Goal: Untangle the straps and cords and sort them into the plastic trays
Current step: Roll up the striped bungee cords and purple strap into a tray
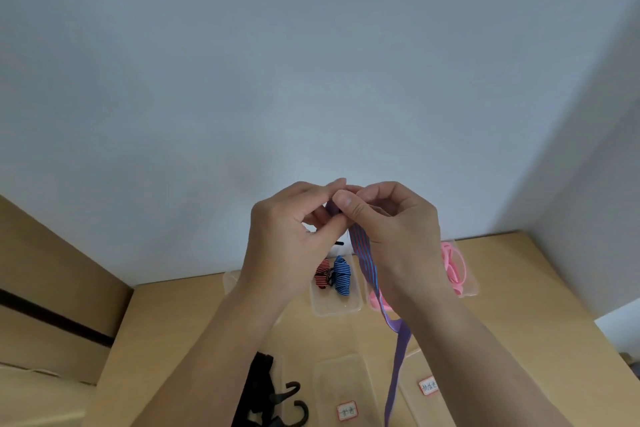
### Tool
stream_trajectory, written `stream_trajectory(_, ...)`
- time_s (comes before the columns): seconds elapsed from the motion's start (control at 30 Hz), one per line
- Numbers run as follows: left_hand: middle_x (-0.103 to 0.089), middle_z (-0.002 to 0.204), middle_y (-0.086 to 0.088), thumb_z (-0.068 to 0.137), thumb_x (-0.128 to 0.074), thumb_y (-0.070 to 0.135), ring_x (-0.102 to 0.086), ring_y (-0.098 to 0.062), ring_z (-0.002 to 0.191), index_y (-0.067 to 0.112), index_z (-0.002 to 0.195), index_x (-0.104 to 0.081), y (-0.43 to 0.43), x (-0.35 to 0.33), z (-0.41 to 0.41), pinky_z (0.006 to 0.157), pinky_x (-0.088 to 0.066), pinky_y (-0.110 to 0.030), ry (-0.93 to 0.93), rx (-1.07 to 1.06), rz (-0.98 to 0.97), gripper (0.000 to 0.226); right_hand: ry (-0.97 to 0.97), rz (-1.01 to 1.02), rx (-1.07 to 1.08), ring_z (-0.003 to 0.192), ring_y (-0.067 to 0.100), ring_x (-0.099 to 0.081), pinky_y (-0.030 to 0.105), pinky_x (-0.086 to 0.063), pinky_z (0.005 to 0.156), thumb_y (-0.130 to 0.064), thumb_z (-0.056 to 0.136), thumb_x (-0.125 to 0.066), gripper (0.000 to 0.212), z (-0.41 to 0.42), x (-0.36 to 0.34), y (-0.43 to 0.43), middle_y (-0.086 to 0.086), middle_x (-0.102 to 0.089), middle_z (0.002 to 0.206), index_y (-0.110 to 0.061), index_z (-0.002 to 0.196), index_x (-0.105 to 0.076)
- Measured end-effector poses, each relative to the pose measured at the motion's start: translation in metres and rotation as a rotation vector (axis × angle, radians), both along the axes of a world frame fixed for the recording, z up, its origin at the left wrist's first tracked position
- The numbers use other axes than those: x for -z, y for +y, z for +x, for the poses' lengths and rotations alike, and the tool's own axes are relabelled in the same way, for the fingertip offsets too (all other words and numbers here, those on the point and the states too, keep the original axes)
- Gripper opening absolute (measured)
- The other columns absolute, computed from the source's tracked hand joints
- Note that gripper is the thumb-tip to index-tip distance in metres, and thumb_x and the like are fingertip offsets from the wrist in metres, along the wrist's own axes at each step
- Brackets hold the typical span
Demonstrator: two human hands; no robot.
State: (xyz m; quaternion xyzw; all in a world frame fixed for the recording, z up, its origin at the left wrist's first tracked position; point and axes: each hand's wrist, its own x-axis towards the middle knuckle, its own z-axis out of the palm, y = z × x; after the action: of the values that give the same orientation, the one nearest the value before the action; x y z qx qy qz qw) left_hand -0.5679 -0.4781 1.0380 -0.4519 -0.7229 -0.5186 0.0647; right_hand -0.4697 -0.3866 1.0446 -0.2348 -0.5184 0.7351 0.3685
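Hands up high in front of the pale wall (311,62), both on one purple strap (366,263) with red and blue lines. Top end pinched by the left hand (294,239), thumb pressed to first finger. Pinched right beside that by the right hand (394,236), fingers curled, thumb on top. Probably held so high to let the long tail hang straight and free of knots. Tail hanging down between the two arms and out past the bottom edge, end out of sight.

Down below, wooden table (519,288) with clear plastic trays. In the far middle tray (334,307), a red striped roll (322,274) and a blue striped roll (343,276), touching, most likely put together as the striped kind. In the far right tray (471,292), pink cords (453,267), kept apart by colour. On the near middle tray (346,374), a small paper label (347,411), maybe for naming its kind; too blurry to read. At the near left, black straps with hooks (263,385), in a tray or not, hard to say.

Best guess for this step: working the top end loose or starting a roll, then off to a tray
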Motion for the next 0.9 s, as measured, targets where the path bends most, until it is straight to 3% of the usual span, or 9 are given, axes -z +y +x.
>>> stream_trajectory(0.07, -0.073, 0.086, 0.004, 0.081, -0.077, 0.015, -0.071, -0.019, 0.065, 0.019, 0.11, -0.078, -0.002, 0.0, -0.002, 0.069, -0.059, -0.033, -0.148, 0.031, 0.077, 0.029, 0.032, 0.032, -0.064, 0.075, 0.054, -0.062, 0.066, -0.051, 0.078, -0.004, 0.088, -0.073, 0.008, 0.002, 0.0, 0.005, 0.023, -0.073, 0.083, -0.004, 0.08, -0.069)
stream_trajectory(0.13, -0.076, 0.089, 0.0, 0.081, -0.082, 0.009, -0.071, -0.02, 0.067, 0.019, 0.111, -0.076, -0.004, -0.006, -0.001, 0.07, -0.059, -0.034, -0.378, 0.085, 0.158, 0.031, 0.054, 0.06, -0.161, 0.066, 0.044, -0.062, 0.05, -0.053, 0.068, -0.005, 0.093, -0.067, 0.01, 0.004, -0.001, 0.011, 0.026, -0.07, 0.077, 0.0, 0.085, -0.07)
stream_trajectory(0.2, -0.079, 0.092, -0.003, 0.082, -0.078, 0.006, -0.069, -0.015, 0.07, 0.016, 0.111, -0.075, -0.006, -0.015, 0.002, 0.07, -0.057, -0.026, -0.581, 0.129, 0.245, 0.031, 0.038, 0.074, -0.224, 0.067, 0.03, -0.065, 0.034, -0.054, 0.068, -0.004, 0.094, -0.064, 0.009, 0.007, -0.003, 0.014, 0.019, -0.072, 0.078, 0.002, 0.09, -0.069)
stream_trajectory(0.3, -0.078, 0.098, -0.014, 0.081, -0.08, 0.011, -0.072, -0.021, 0.083, 0.011, 0.111, -0.075, -0.01, -0.023, 0.0, 0.071, -0.057, -0.026, -0.753, 0.172, 0.343, 0.03, 0.008, 0.097, -0.309, 0.079, 0.037, -0.069, 0.038, -0.061, 0.078, -0.004, 0.093, -0.066, 0.006, 0.009, -0.001, 0.014, 0.013, -0.075, 0.089, -0.005, 0.097, -0.07)
stream_trajectory(0.4, -0.076, 0.099, -0.016, 0.085, -0.077, 0.011, -0.07, -0.027, 0.086, 0.008, 0.109, -0.073, -0.013, -0.024, -0.004, 0.072, -0.056, -0.029, -0.804, 0.183, 0.386, 0.024, 0.008, 0.091, -0.331, 0.083, 0.031, -0.072, 0.042, -0.062, 0.081, -0.005, 0.092, -0.068, 0.012, 0.007, 0.001, 0.013, 0.013, -0.075, 0.09, -0.012, 0.099, -0.075)
stream_trajectory(0.57, -0.075, 0.102, -0.019, 0.087, -0.071, 0.015, -0.072, -0.031, 0.091, 0.011, 0.103, -0.072, -0.017, -0.023, -0.005, 0.077, -0.058, -0.034, -0.753, 0.172, 0.335, 0.017, -0.006, 0.182, -0.291, 0.077, 0.018, -0.068, 0.028, -0.052, 0.069, -0.006, 0.088, -0.073, 0.013, 0.004, -0.001, 0.016, 0.01, -0.076, 0.08, -0.014, 0.094, -0.081)
stream_trajectory(0.67, -0.077, 0.098, -0.017, 0.085, -0.078, 0.018, -0.074, -0.035, 0.095, 0.016, 0.09, -0.076, -0.021, -0.025, -0.006, 0.081, -0.059, -0.039, -0.72, 0.138, 0.284, 0.006, -0.023, 0.243, -0.299, 0.074, 0.014, -0.067, 0.024, -0.051, 0.07, -0.006, 0.089, -0.072, 0.014, 0.006, -0.001, 0.021, 0.006, -0.078, 0.08, -0.016, 0.091, -0.082)
stream_trajectory(0.77, -0.076, 0.093, -0.017, 0.078, -0.076, 0.021, -0.074, -0.034, 0.092, 0.016, 0.081, -0.077, -0.019, -0.026, -0.001, 0.081, -0.059, -0.037, -0.757, 0.082, 0.388, 0.006, -0.006, 0.209, -0.289, 0.078, 0.016, -0.07, 0.024, -0.055, 0.072, -0.007, 0.09, -0.07, 0.012, 0.005, 0.0, 0.02, 0.007, -0.078, 0.082, -0.012, 0.093, -0.08)
stream_trajectory(0.9, -0.073, 0.093, -0.019, 0.079, -0.075, 0.019, -0.073, -0.031, 0.092, 0.007, 0.083, -0.069, -0.015, -0.023, 0.002, 0.08, -0.059, -0.032, -0.895, 0.001, 0.527, 0.014, 0.054, 0.059, -0.313, 0.085, 0.024, -0.074, 0.025, -0.055, 0.077, -0.006, 0.086, -0.071, 0.021, 0.003, 0.005, 0.018, 0.011, -0.077, 0.09, -0.008, 0.106, -0.075)
